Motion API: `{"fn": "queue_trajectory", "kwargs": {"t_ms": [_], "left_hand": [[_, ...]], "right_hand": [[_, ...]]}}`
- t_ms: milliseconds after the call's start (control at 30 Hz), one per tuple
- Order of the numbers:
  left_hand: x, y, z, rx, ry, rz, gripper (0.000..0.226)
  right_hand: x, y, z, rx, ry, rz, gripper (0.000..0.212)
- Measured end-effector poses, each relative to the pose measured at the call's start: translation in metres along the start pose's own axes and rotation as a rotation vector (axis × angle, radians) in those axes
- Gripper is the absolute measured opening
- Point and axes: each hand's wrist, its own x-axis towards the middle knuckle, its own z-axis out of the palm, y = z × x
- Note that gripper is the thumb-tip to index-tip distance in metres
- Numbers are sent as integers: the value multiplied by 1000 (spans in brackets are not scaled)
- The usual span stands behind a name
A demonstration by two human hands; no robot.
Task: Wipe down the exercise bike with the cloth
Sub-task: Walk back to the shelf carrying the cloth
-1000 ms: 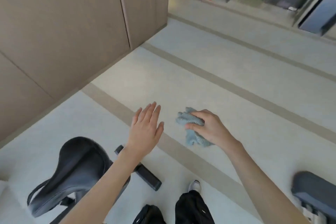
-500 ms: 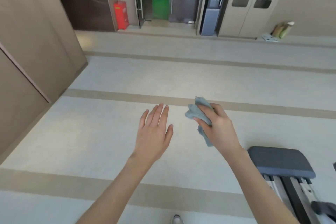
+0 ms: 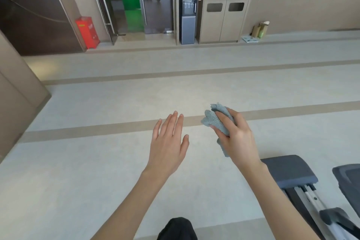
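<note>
The floor (image 3: pixel 97 161) is filling most of the view. A grey padded machine part (image 3: pixel 288 169) is sitting low at the right, just right of the right hand (image 3: pixel 236 138); no exercise bike is identifiable. The left hand (image 3: pixel 168 142) is hovering left of the right hand, fingers spread, holding nothing. The right hand is gripping the bunched grey cloth (image 3: pixel 216 121) above the floor.
</note>
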Motion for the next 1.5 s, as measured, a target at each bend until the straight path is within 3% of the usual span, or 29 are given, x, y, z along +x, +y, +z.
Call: {"fn": "queue_trajectory", "kwargs": {"t_ms": [300,500,633,900,1500], "left_hand": [[136,-10,82,-33,-50,61,51],[277,-30,144,-60,-50,83,52],[375,-37,173,-59,-43,98,54],[531,-27,233,-59,-68,190,55],[945,24,444,-61,-98,137,54]], "right_hand": [[95,93,53,-28,-9,163,35],[212,164,101,-100,-2,144,40],[296,212,127,-184,59,112,26],[416,310,166,-242,149,134,25],[761,618,251,-213,159,118,26]]}}
